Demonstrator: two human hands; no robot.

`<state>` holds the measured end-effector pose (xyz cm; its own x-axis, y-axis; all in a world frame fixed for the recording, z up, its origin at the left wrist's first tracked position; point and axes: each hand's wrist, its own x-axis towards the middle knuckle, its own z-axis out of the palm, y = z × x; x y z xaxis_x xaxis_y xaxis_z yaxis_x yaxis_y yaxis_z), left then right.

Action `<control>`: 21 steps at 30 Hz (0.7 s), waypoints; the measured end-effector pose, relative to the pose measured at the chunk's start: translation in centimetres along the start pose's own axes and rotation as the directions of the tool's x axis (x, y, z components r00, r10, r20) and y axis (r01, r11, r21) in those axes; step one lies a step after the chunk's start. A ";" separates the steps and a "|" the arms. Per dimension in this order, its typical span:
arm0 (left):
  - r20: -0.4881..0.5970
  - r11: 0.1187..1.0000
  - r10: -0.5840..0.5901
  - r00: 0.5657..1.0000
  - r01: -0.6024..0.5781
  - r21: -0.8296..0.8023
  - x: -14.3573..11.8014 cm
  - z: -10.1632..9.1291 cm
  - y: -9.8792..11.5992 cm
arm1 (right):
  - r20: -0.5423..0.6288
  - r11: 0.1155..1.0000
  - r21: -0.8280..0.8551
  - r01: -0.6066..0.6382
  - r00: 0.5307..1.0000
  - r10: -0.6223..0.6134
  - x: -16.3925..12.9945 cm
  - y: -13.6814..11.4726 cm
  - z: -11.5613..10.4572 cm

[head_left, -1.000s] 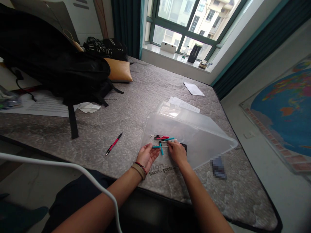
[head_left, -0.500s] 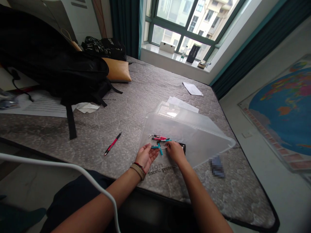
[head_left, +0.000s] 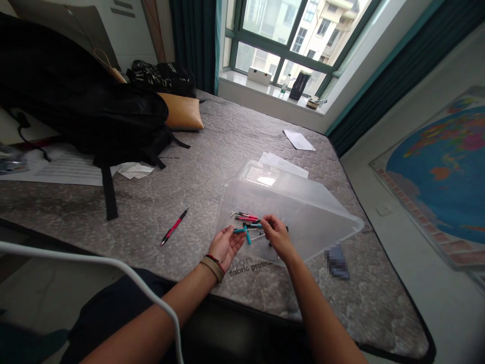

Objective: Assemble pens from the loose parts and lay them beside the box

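Note:
My left hand (head_left: 226, 246) pinches the teal barrel of a pen (head_left: 238, 231), with a thin pale rod reaching from it toward my right hand. My right hand (head_left: 277, 233) has thumb and forefinger closed near that rod's far end; what lies between them is too small to tell. Under and between the hands, another teal pen piece (head_left: 247, 236) lies on the translucent plastic box (head_left: 310, 212). Several red and black pen parts (head_left: 246, 217) rest just beyond, beside a small silvery tip (head_left: 232, 215). A dark object is partly hidden beneath my right hand.
A red and black pen (head_left: 175, 226) lies on the mattress (head_left: 204, 177) to the left. A black backpack (head_left: 113, 111) and a tan pouch (head_left: 185, 112) stand further back. White paper sheets (head_left: 284, 164) lie behind the box. A white cable (head_left: 125, 270) crosses the lower left.
My right hand has shifted slightly to the right and up, away from the left hand, and covers more of the dark object. My left hand keeps its hold on the teal pen barrel.

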<state>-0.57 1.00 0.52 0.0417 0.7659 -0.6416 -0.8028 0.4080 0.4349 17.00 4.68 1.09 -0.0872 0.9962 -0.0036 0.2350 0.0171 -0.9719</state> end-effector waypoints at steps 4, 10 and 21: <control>0.015 0.998 -0.047 0.999 0.048 -0.043 0.3 -0.1 -0.1 | 0.025 0.816 0.575 -0.063 0.998 0.059 -1.5 -2.6 0.9; 0.023 0.981 -0.180 0.983 0.181 -0.064 -0.3 0.1 -0.5 | 0.042 0.688 0.721 -0.080 0.996 0.072 -2.4 -3.6 3.0; 0.030 0.978 -0.195 0.980 0.197 -0.070 -0.8 0.2 -0.5 | 0.019 0.684 0.727 -0.052 0.998 0.055 -2.5 -3.9 3.6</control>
<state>-0.09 0.31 0.99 0.2155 0.6858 -0.6951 -0.8186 0.5150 0.2543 12.80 1.86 4.07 -0.0922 0.9938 -0.0619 -0.5389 -0.1021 -0.8362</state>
